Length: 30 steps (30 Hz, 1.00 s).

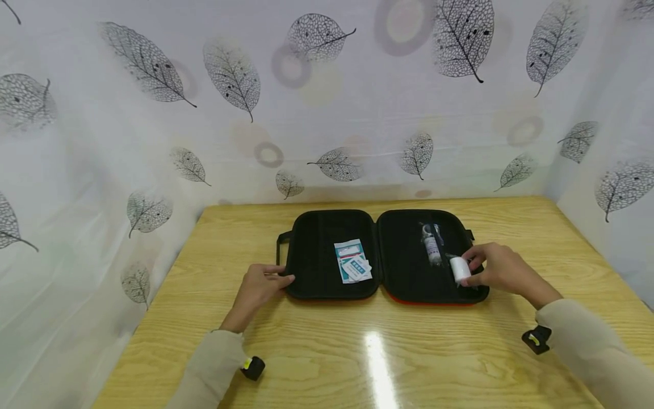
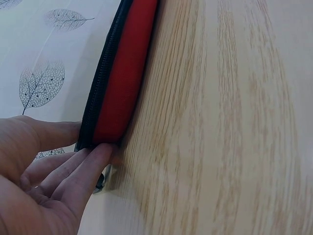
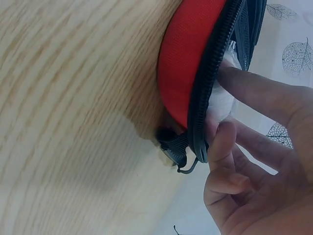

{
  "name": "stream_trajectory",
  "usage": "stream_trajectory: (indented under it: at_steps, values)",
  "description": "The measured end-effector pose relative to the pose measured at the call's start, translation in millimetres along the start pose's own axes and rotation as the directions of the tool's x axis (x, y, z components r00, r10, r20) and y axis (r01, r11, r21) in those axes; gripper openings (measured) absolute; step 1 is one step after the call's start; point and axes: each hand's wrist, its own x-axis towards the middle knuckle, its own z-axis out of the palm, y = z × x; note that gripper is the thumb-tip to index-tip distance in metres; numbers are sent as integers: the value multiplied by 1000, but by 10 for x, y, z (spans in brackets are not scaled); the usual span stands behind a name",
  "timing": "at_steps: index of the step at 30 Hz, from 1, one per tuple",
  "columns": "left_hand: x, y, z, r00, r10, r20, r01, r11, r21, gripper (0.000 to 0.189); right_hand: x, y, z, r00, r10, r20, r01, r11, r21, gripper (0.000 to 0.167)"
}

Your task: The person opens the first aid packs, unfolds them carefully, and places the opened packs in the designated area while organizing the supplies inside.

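A red case with a black lining (image 1: 306,255) lies unfolded on the table. My left hand (image 1: 258,288) grips the rim at its left front corner; in the left wrist view the thumb is above and the fingers are below the red shell (image 2: 128,73). At the right half, my right hand (image 1: 503,268) pinches a white roll in clear wrap (image 1: 460,269), which looks like bandage. The roll (image 3: 221,102) is partly hidden by the rim and fingers in the right wrist view. A small clear bottle with a label (image 1: 431,247) lies beside it, by a dark strap.
Flat blue-and-white packets (image 1: 352,261) lie in the case's left half. A black handle (image 1: 280,245) sticks out at the left side. Behind the wooden table (image 1: 327,346) hangs a leaf-patterned sheet (image 1: 357,113), which also runs along both sides.
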Motion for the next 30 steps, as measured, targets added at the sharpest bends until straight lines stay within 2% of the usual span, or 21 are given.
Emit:
stream_trajectory:
  at_steps: [9, 15, 21, 24, 30]
  values:
    - [6, 4, 8, 1000, -7, -5, 6, 1000, -30, 47, 6, -30, 42, 1000, -3, 7, 2, 1000, 15, 62]
    - [2, 6, 6, 1000, -2, -5, 1, 999, -33, 46, -1, -24, 4, 997, 5, 77, -9, 998, 60, 67]
    - [7, 10, 11, 1000, -8, -1, 8, 999, -50, 46, -6, -3, -46, 988, -69, 141, 52, 991, 122, 50]
    - [5, 12, 11, 1000, -6, -2, 6, 999, -44, 46, -1, -1, -48, 985, -101, 143, 82, 988, 135, 42]
    - [8, 9, 12, 1000, -1, -4, 1, 999, -47, 45, 15, -22, -2, 989, -96, 115, 78, 985, 153, 38]
